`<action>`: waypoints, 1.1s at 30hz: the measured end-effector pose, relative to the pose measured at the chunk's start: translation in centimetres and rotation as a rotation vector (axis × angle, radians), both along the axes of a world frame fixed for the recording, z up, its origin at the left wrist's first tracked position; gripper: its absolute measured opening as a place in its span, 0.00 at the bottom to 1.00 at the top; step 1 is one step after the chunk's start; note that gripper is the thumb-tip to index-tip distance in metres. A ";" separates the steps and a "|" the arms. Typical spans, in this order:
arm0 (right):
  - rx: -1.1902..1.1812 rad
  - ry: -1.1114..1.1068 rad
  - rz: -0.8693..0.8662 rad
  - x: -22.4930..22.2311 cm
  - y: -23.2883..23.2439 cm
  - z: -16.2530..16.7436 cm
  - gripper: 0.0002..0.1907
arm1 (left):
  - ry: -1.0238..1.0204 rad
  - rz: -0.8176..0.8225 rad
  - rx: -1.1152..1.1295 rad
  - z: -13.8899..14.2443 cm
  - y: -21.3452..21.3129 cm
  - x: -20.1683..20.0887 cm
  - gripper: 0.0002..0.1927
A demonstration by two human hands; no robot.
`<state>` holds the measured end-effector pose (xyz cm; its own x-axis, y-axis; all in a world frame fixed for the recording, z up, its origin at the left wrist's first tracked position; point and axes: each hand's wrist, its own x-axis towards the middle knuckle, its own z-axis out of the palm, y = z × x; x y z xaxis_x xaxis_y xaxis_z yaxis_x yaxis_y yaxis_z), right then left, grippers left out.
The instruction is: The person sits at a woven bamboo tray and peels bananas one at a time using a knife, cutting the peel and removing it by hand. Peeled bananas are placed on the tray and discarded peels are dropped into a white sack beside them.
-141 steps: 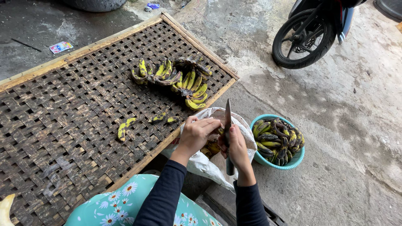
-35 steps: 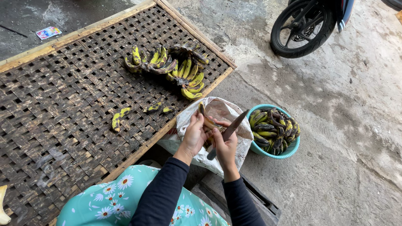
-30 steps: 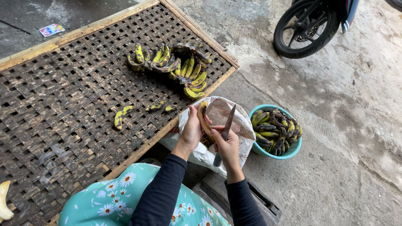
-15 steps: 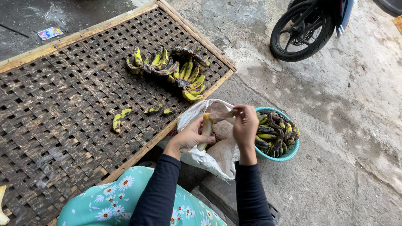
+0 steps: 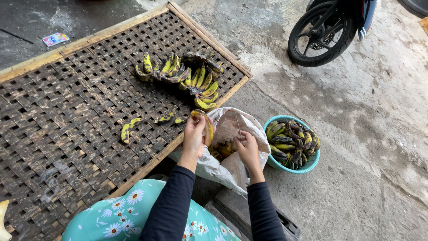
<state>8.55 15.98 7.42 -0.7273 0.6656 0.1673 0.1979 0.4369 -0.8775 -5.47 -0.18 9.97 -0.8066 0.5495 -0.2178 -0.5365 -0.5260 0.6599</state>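
The ground is rough grey concrete (image 5: pixel 356 111), stained and cracked, and it looks like an outdoor spot. On it lies a big flat woven tray (image 5: pixel 67 111) made of dark strips with a pale wooden frame around it. Past the top edge of the tray, on the dark wet ground, lies a small flat card (image 5: pixel 56 39), a bright rectangle with pink and blue on it. At the top right stands the black front wheel of a motorbike (image 5: pixel 322 40). Near the far side of the tray sits a big bunch of bananas (image 5: pixel 187 76), yellow with lots of black. A few small loose pieces (image 5: pixel 129 128) lie nearer on the weave. A round teal bowl (image 5: pixel 307 164) full of dark spotted bananas sits on the concrete, just beside a crumpled white bag (image 5: pixel 223 165). The bag is open at the top and rests against the tray's edge. The left hand (image 5: pixel 194 136) is curled tight around one banana (image 5: pixel 207 126), held up at the bag's left rim. The right hand (image 5: pixel 248 149) is over the bag's mouth with its fingers closed together, pinching something thin, but I cannot tell what it is. The person wears dark sleeves and a teal dress with white flowers (image 5: pixel 129 214).
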 end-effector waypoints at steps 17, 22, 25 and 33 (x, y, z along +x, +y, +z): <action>-0.194 0.282 0.220 -3.8 -4.7 7.8 0.09 | 0.086 -0.187 0.161 0.2 1.1 1.7 0.17; -0.365 0.255 0.128 -3.0 -4.9 8.2 0.11 | 0.106 -0.230 0.257 1.2 0.7 2.0 0.18; -0.693 0.427 0.151 -2.6 -4.3 8.4 0.12 | 0.094 -0.215 0.357 2.1 0.4 1.9 0.17; -0.815 0.633 0.024 -0.7 -1.5 6.9 0.13 | 0.046 -0.052 0.472 3.6 -0.7 0.5 0.18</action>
<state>7.83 14.50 14.29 -0.6779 0.7346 0.0286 -0.4041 -0.3398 -0.8493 -4.95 -0.89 13.54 -0.7784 0.6198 0.1003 -0.5460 -0.7471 0.3790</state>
